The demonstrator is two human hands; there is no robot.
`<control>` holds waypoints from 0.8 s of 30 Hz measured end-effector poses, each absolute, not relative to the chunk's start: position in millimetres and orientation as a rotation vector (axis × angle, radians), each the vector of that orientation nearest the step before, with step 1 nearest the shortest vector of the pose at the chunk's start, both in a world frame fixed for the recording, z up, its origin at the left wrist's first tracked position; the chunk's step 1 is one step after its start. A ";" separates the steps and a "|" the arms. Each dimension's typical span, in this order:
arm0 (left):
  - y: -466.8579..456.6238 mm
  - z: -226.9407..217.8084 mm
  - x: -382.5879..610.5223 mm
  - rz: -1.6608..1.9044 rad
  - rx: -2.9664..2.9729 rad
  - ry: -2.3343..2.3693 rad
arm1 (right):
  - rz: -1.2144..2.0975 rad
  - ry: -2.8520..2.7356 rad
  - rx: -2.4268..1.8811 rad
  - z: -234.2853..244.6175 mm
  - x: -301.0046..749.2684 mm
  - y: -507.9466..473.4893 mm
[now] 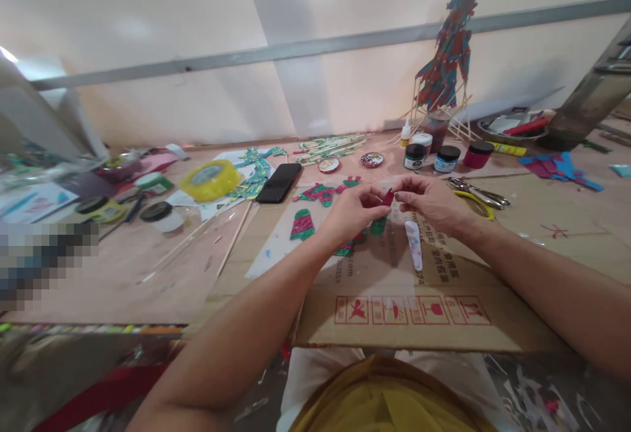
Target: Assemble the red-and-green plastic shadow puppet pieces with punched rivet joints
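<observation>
My left hand (352,212) pinches a painted red and green cutout piece (378,225) between thumb and fingers, its red tip pointing up. Close beside that tip, my right hand (431,202) has thumb and forefinger pressed together; whatever they grip is too small to make out. Under my hands lies a flat cardboard sheet (369,327) with red printed symbols. A whitish spotted strip (414,245) rests on it below my right hand. Another red and green cutout (302,224) lies left of my left wrist, and more such pieces are partly hidden behind that hand.
Pliers (478,192) and yellow-handled scissors (477,203) lie right of my right hand. Several paint jars (447,159) stand behind. A black phone (279,183) and yellow tape roll (210,180) are to the left. A tall painted figure (451,50) rises on sticks at the back.
</observation>
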State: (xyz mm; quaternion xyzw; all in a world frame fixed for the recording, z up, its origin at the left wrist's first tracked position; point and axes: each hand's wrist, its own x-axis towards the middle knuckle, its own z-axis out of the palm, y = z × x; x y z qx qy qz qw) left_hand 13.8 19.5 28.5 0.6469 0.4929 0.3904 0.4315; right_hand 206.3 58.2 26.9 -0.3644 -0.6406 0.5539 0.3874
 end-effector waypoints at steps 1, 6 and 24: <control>18.8 29.0 14.6 0.979 1.612 1.218 | 1.430 -1.615 -0.914 25.5 206.3 58.2; 14.1 31.7 19.8 0.975 1.612 1.179 | 1.422 -1.623 -0.896 23.7 204.8 58.0; 52.3 36.6 -23.0 0.249 1.969 2.148 | 1.335 -1.754 -1.115 18.0 203.4 59.6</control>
